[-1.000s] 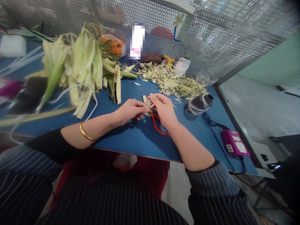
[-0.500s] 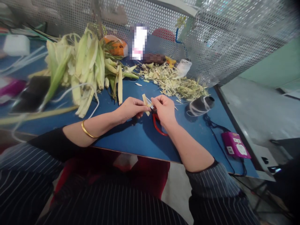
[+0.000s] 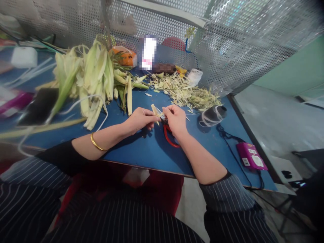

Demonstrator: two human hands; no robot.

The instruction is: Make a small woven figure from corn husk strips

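Note:
My left hand (image 3: 143,120) is closed, thumb and fingers pinching a small pale strip of corn husk (image 3: 154,108). Close beside it, my right hand (image 3: 176,120) is closed too, its fingertips pinched at the right end of the piece. What exactly they grip is too small to make out. Red-handled scissors (image 3: 167,136) show under my right hand, blades pointing up and left toward the husk strip; I cannot tell whether they rest on the table or touch the hand. A wrapped cone of thread (image 3: 213,116) lies to the right, a fine line running from it toward my right hand.
Corn husks (image 3: 95,72) are heaped at the left, with a white cable (image 3: 105,109) across them. Husk scraps (image 3: 186,89) lie at the back before a perforated metal screen (image 3: 174,23). A dark phone-like slab (image 3: 37,106) is left; a purple packet (image 3: 251,156) sits right, on the blue table (image 3: 141,152).
The camera view has shifted slightly, so the table's contents sit a little lower. Both hands keep their pinch, close together, and the scissors' blades show a bit more clearly.

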